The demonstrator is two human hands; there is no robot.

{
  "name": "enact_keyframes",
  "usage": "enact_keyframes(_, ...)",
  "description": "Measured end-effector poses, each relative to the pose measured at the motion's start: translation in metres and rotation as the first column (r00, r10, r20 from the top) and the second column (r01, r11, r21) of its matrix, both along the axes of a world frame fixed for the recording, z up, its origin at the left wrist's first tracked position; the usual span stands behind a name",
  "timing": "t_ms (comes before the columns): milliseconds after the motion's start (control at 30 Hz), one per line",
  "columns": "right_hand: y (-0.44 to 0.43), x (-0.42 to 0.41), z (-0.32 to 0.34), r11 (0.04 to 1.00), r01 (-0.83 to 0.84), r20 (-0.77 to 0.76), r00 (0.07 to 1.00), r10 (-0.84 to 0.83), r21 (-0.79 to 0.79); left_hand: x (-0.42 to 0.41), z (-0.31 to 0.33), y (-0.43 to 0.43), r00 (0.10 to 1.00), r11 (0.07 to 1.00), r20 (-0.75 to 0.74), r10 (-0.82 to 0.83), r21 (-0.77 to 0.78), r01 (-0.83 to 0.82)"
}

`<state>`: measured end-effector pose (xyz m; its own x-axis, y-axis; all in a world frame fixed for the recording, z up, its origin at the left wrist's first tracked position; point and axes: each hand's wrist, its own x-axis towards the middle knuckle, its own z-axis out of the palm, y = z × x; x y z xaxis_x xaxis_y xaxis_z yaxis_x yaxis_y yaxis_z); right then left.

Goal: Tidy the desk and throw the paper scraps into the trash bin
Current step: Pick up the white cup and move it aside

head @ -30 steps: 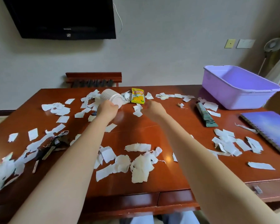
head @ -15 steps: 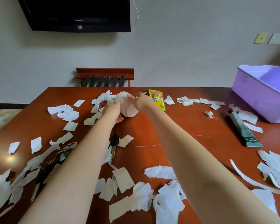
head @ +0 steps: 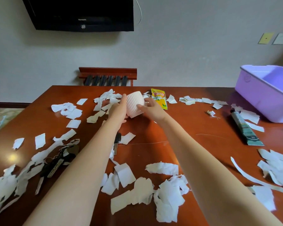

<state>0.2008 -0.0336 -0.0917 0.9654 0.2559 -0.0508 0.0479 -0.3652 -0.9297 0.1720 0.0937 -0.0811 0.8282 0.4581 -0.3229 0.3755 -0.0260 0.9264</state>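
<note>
The left hand and right hand clasp a tilted white ribbed cup between them, far across the counter; the paper scraps lie mostly nearer, around both forearms.

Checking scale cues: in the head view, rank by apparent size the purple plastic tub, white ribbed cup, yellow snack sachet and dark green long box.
1. purple plastic tub, though cropped
2-3. dark green long box and white ribbed cup: too alike to rank
4. yellow snack sachet
</note>
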Motion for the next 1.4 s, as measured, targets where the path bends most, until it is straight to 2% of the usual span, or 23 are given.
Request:
enact_keyframes(133, -0.014, -0.022, -0.004, 1.0, -0.01, 0.044, 0.999, 0.01, 0.008, -0.012, 0.001, -0.009, 1.0, 0.997, 0.011, -0.023, 0.074, 0.022)
enact_keyframes(367, -0.029, -0.041, -0.011, 0.975, 0.022, 0.172, 0.985, 0.017, -0.223, -0.022, -0.001, -0.02, 0.997, 0.969, -0.007, -0.082, 0.232, 0.082)
enact_keyframes(467, -0.032, -0.046, -0.009, 0.964, 0.056, 0.207, 0.978, -0.001, -0.261, -0.023, -0.004, -0.021, 0.997, 0.97, -0.017, -0.07, 0.231, 0.072)
enact_keyframes(800, -0.012, -0.063, 0.005, 0.993, 0.112, -0.021, 0.993, -0.112, 0.019, -0.036, 0.008, -0.023, 0.993, 0.989, 0.023, -0.115, -0.093, 0.117)
enact_keyframes(900, -0.004, -0.063, 0.017, 0.99, 0.118, -0.03, 0.993, -0.116, 0.076, -0.038, 0.019, -0.015, 0.991, 0.989, 0.07, -0.114, -0.089, 0.12)
enact_keyframes(1067, 0.026, -0.065, 0.035, 0.992, 0.048, -0.003, 0.999, -0.048, 0.112, -0.045, 0.04, 0.018, 0.996, 0.998, 0.086, -0.027, -0.055, 0.032)
enact_keyframes(1200, 0.062, -0.065, 0.045, 0.996, -0.006, -0.003, 1.0, 0.006, 0.085, -0.054, 0.043, 0.053, 0.994, 0.998, 0.105, -0.031, -0.051, 0.037)
enact_keyframes(1400, 0.129, -0.048, 0.053, 0.995, -0.054, -0.032, 0.998, 0.057, 0.085, -0.036, 0.045, 0.114, 0.989, 0.995, 0.124, 0.077, -0.074, -0.068)
